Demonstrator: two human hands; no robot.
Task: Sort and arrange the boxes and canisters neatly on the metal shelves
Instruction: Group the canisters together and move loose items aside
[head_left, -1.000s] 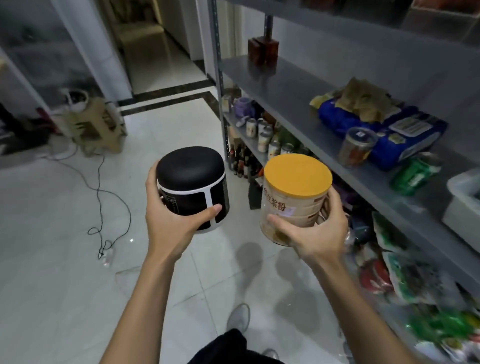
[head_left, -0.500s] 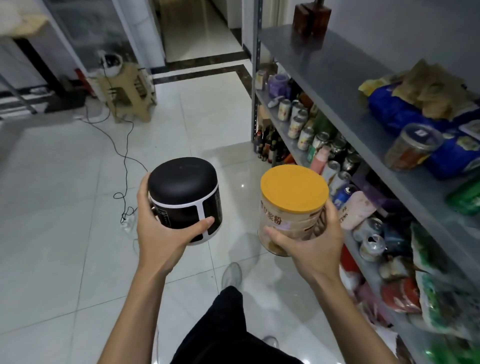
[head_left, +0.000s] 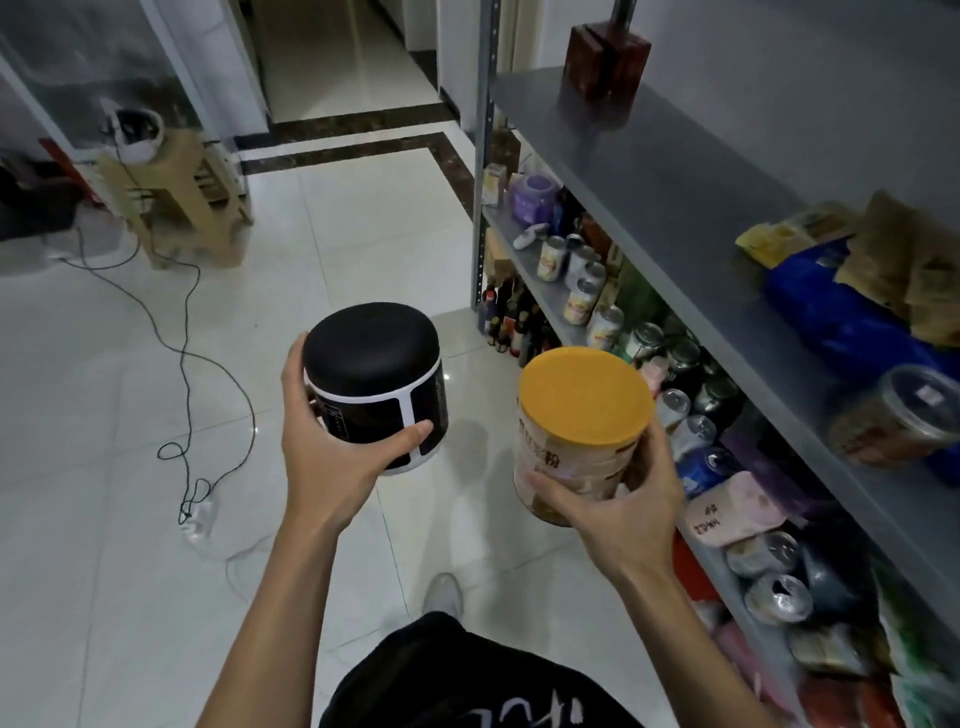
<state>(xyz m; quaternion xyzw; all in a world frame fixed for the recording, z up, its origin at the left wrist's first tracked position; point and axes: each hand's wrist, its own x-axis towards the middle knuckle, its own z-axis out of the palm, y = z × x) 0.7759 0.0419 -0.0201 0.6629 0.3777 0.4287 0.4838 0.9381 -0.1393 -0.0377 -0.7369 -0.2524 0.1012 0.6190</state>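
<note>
- Though crowded at the near end, runs along the right as metal shelves (head_left: 675, 171), bare grey on the upper level between a brown box (head_left: 605, 60) at the far end and a blue bag (head_left: 841, 322).
- Held upright in the air over the floor tiles (head_left: 130, 374), left of the shelves and apart from them: black canister (head_left: 374, 384), long axis vertical, domed lid up.
- Held upright to its right, not touching it: orange-lidded canister (head_left: 582, 415), near the shelf front, by the cans (head_left: 582, 291) on a lower level.
- Wraps the black canister from below: left hand (head_left: 332, 467), thumb across the front, fingers curled round the left side.
- Cups the orange-lidded canister low on its wall: right hand (head_left: 623, 514), thumb in front, fingers curled behind.
- Likely next: up and rightward onto the bare upper level, nearer to the right hand than to the left; calls for keeping each canister upright and clearing the shelf edge.
</note>
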